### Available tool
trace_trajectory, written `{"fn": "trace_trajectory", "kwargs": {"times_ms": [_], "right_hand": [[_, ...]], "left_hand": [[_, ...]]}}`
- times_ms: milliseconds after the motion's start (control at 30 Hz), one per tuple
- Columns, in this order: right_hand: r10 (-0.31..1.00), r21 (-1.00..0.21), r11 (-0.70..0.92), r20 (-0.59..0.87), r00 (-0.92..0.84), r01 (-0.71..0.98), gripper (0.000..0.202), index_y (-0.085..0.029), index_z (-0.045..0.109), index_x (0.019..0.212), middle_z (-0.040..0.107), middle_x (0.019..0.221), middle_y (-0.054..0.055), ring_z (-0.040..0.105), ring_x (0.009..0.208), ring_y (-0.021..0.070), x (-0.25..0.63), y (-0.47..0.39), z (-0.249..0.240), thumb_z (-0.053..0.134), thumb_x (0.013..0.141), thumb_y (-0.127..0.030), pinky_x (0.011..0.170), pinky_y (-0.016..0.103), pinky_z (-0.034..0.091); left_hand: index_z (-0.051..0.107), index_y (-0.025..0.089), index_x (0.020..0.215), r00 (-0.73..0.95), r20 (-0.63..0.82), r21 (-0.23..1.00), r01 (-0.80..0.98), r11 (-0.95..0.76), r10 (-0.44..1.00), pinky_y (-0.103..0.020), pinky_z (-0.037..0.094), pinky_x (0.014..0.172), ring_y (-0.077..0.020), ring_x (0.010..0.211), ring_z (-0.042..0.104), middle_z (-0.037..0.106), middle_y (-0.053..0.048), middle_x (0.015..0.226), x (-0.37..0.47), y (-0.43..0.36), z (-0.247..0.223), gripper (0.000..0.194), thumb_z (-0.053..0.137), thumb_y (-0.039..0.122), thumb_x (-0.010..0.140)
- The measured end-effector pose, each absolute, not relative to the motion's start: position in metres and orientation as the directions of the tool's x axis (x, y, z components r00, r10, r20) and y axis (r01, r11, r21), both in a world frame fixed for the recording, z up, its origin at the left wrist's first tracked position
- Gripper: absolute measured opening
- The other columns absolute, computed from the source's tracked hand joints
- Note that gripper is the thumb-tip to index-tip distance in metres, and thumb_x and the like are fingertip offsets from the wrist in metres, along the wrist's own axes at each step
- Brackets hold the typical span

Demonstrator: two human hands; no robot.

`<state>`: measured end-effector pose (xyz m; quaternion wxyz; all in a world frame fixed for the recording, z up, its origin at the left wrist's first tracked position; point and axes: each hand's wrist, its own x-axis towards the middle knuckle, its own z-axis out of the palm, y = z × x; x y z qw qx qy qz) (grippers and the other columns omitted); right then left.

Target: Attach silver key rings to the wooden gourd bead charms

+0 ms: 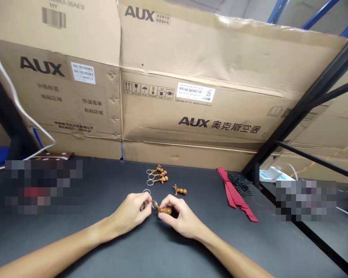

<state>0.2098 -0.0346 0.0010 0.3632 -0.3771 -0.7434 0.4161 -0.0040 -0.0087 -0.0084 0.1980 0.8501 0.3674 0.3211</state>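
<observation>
My left hand (136, 210) pinches a metal key ring (154, 204) near the middle of the dark table. Just to its right, the thumb and fingers of my right hand (178, 216) close on a brown gourd-shaped pendant (166, 210), whose cord runs to that ring. Another metal ring (146, 191) shows just above my left fingertips. Behind my hands lie several gourd keychains (162, 178) with their rings to the left. A single gourd pendant with a cord (182, 191) rests beyond my right hand; no ring shows on it.
Red fabric strips (234, 195) lie at the right beside a pile of black cords (240, 185). Large cardboard boxes (191, 108) stand behind the table (110, 177). Black metal frame bars (301, 104) slope along the right side. A white cable hangs at the left.
</observation>
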Motion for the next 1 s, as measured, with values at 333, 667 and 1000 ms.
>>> {"fn": "trace_trajectory", "kwargs": {"times_ms": [333, 667, 1000], "right_hand": [[0.852, -0.754, 0.477, 0.272, -0.446, 0.452, 0.025, -0.018, 0.066, 0.084, 0.064, 0.075, 0.002, 0.054, 0.059, 0.0116, 0.2040, -0.0325, -0.0034, 0.049, 0.095, -0.032, 0.059, 0.023, 0.042], [0.820, -0.695, 0.539, 0.303, -0.486, 0.476, 0.012, -0.019, 0.068, 0.092, 0.068, 0.080, 0.002, 0.059, 0.068, 0.0141, 0.2032, -0.0341, -0.0034, 0.058, 0.091, -0.026, 0.066, 0.024, 0.043], [0.778, -0.595, 0.619, 0.374, -0.505, 0.513, 0.013, -0.019, 0.065, 0.096, 0.067, 0.084, 0.004, 0.059, 0.074, 0.0167, 0.2062, -0.0317, -0.0060, 0.056, 0.092, -0.028, 0.071, 0.028, 0.046]], "left_hand": [[0.056, 0.018, 0.084, 0.567, 0.461, 0.428, 0.532, -0.731, 0.683, -0.023, 0.045, 0.060, -0.0133, 0.060, 0.056, 0.061, 0.000, 0.072, -0.0017, -0.0116, -0.0077, 0.012, 0.047, 0.017, 0.091], [0.057, 0.016, 0.087, 0.736, 0.583, -0.101, 0.487, -0.867, 0.345, -0.029, 0.045, 0.061, -0.0180, 0.063, 0.056, 0.059, -0.004, 0.071, -0.0044, -0.0113, -0.0138, 0.023, 0.038, 0.014, 0.099], [0.056, 0.017, 0.068, 0.476, 0.487, 0.465, 0.568, -0.679, 0.732, -0.020, 0.040, 0.051, -0.0101, 0.050, 0.052, 0.058, 0.003, 0.060, -0.0038, -0.0035, -0.0117, 0.024, 0.047, 0.016, 0.090]]}}
